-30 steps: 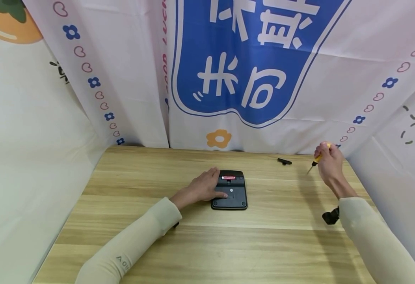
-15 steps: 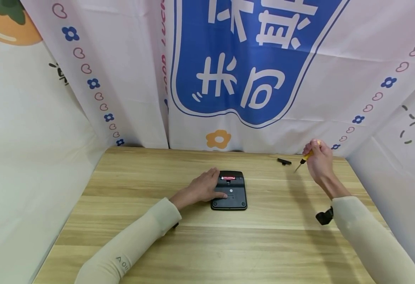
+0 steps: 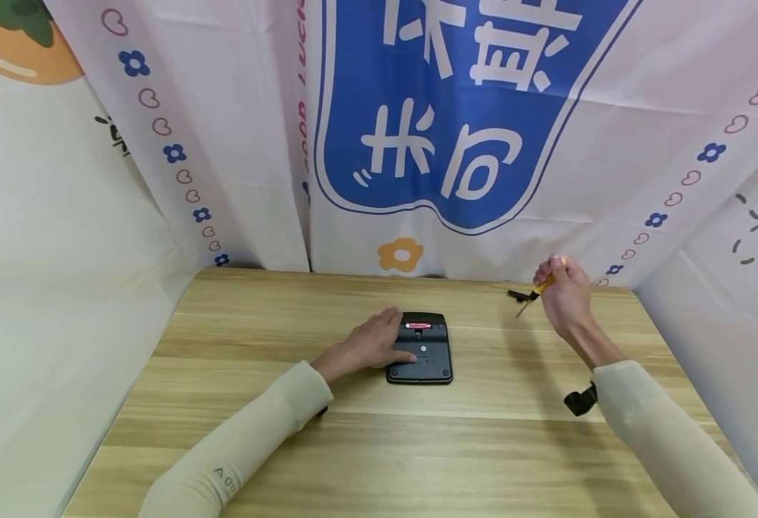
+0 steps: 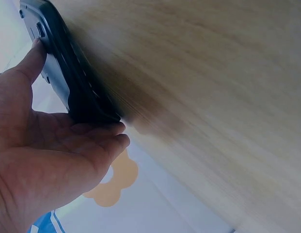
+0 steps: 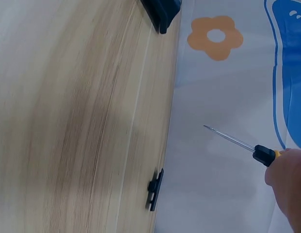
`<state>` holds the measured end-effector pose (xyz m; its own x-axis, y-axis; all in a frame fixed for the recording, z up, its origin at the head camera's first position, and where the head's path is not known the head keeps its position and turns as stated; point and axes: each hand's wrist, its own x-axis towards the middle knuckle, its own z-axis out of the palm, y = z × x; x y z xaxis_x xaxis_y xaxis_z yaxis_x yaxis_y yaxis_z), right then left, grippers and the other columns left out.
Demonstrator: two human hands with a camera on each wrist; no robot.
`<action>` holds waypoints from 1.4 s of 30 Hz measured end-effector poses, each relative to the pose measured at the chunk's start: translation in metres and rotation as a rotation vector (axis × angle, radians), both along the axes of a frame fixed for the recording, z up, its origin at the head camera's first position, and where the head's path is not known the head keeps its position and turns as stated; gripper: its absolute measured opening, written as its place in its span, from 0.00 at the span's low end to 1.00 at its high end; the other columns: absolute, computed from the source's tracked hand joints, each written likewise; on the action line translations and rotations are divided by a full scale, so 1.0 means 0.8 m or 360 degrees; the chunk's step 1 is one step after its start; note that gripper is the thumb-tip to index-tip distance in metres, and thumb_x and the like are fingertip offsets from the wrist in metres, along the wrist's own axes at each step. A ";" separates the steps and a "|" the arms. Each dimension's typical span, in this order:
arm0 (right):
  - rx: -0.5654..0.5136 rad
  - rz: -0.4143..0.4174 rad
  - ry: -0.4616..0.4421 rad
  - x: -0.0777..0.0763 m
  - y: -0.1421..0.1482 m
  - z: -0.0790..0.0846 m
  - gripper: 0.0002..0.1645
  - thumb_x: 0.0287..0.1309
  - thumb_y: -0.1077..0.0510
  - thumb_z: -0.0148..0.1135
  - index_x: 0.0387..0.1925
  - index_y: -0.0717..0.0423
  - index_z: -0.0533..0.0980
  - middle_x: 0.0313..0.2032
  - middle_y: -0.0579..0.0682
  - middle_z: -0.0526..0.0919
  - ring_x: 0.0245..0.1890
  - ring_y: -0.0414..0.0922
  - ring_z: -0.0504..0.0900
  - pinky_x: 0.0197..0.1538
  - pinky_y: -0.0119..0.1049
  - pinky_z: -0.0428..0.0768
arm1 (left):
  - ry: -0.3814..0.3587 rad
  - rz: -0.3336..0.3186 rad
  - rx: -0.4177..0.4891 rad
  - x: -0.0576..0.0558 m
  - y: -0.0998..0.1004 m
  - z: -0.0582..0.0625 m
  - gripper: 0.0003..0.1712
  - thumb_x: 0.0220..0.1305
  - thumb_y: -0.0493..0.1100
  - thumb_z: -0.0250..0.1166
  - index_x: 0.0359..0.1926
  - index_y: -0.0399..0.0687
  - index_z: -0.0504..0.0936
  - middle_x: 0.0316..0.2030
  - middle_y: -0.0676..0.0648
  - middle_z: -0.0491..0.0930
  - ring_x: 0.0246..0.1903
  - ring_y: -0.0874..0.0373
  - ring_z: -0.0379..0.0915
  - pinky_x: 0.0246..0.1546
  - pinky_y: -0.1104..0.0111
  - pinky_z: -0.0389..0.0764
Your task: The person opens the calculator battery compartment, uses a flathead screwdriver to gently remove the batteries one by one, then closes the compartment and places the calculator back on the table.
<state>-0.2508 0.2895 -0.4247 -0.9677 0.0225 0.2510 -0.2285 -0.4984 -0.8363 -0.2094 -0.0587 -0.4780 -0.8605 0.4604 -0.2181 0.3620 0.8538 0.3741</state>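
Observation:
A black calculator (image 3: 429,365) lies face down on the wooden table, its battery bay uncovered. A red and white battery (image 3: 418,325) sits in that bay. My left hand (image 3: 371,340) holds the calculator at its left side, thumb on the back and fingers against the far edge. With my right hand (image 3: 566,295) I grip the yellow handle of a screwdriver (image 3: 537,292), above the table to the right. Its thin metal shaft (image 5: 230,138) shows in the right wrist view. Near its tip in the head view lies a small black battery cover (image 3: 516,295) on the table.
The wooden table (image 3: 379,446) ends at a printed cloth backdrop (image 3: 255,180). White cloth also hangs at the left and right sides. A black wrist mount (image 3: 580,401) sits at the right sleeve.
My right hand has moved left with the screwdriver, towards the battery cover and the calculator. The left hand and the calculator have stayed in place.

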 end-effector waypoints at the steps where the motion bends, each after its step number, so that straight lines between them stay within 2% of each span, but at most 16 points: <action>1: 0.0010 0.0001 0.0008 0.000 -0.003 0.000 0.15 0.84 0.59 0.45 0.35 0.59 0.70 0.33 0.49 0.72 0.36 0.44 0.66 0.44 0.31 0.71 | 0.0000 -0.0001 -0.0002 0.000 0.000 0.000 0.57 0.70 0.66 0.69 0.82 0.34 0.55 0.82 0.36 0.55 0.81 0.43 0.53 0.79 0.51 0.62; 13: 0.0043 0.0008 0.0024 0.006 -0.037 -0.005 0.15 0.84 0.59 0.46 0.35 0.58 0.70 0.32 0.49 0.70 0.35 0.44 0.66 0.42 0.31 0.70 | -0.0002 -0.0005 -0.0008 0.003 0.001 0.000 0.58 0.70 0.66 0.68 0.82 0.34 0.55 0.82 0.37 0.54 0.81 0.43 0.53 0.79 0.51 0.63; 24: 0.0088 -0.0035 0.0009 0.006 -0.067 0.002 0.16 0.84 0.59 0.44 0.34 0.56 0.69 0.31 0.48 0.68 0.34 0.44 0.64 0.40 0.31 0.68 | 0.0012 -0.0034 -0.0010 0.000 0.001 0.000 0.58 0.70 0.66 0.68 0.82 0.33 0.55 0.82 0.36 0.54 0.82 0.44 0.50 0.81 0.54 0.58; 31: 0.0103 -0.0026 -0.0006 0.008 -0.086 0.000 0.16 0.85 0.59 0.43 0.35 0.56 0.68 0.31 0.48 0.68 0.34 0.44 0.65 0.41 0.31 0.69 | 0.0002 -0.0042 -0.0004 -0.002 0.001 0.000 0.58 0.71 0.65 0.68 0.82 0.32 0.54 0.82 0.35 0.53 0.82 0.44 0.50 0.81 0.54 0.57; 42: 0.0111 -0.0039 0.0008 0.010 -0.117 -0.006 0.16 0.85 0.59 0.43 0.35 0.57 0.67 0.32 0.49 0.67 0.35 0.45 0.65 0.42 0.31 0.68 | -0.0023 -0.0016 0.0018 -0.001 0.001 0.000 0.58 0.70 0.66 0.68 0.82 0.33 0.54 0.82 0.36 0.53 0.82 0.43 0.50 0.80 0.52 0.59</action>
